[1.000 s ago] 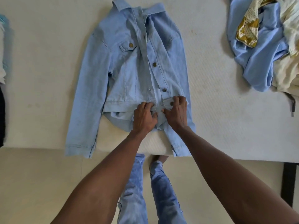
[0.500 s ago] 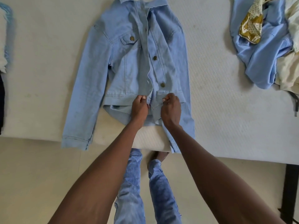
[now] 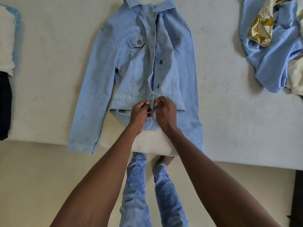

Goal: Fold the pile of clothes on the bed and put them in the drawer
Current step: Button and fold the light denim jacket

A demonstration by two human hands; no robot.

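A light blue denim jacket (image 3: 137,66) lies face up on the white bed (image 3: 229,112), collar away from me, both sleeves straight down along its sides and hanging over the near edge. My left hand (image 3: 141,113) pinches the left front panel at the bottom hem band. My right hand (image 3: 164,112) pinches the right front panel at the same spot, where the two front edges meet. Several metal buttons run up the front. A pile of unfolded clothes (image 3: 272,46), mostly blue, cream and gold fabric, sits at the far right of the bed.
At the left edge of the bed lie white (image 3: 6,40) and dark (image 3: 5,105) garments. The beige floor (image 3: 41,185) lies in front of the bed, where my legs in blue jeans (image 3: 139,194) stand. A dark piece of furniture (image 3: 297,202) shows at the lower right.
My fingers went from lying over the hem to pinching the two front edges together at the bottom band. The left front panel now lies closer to the right one.
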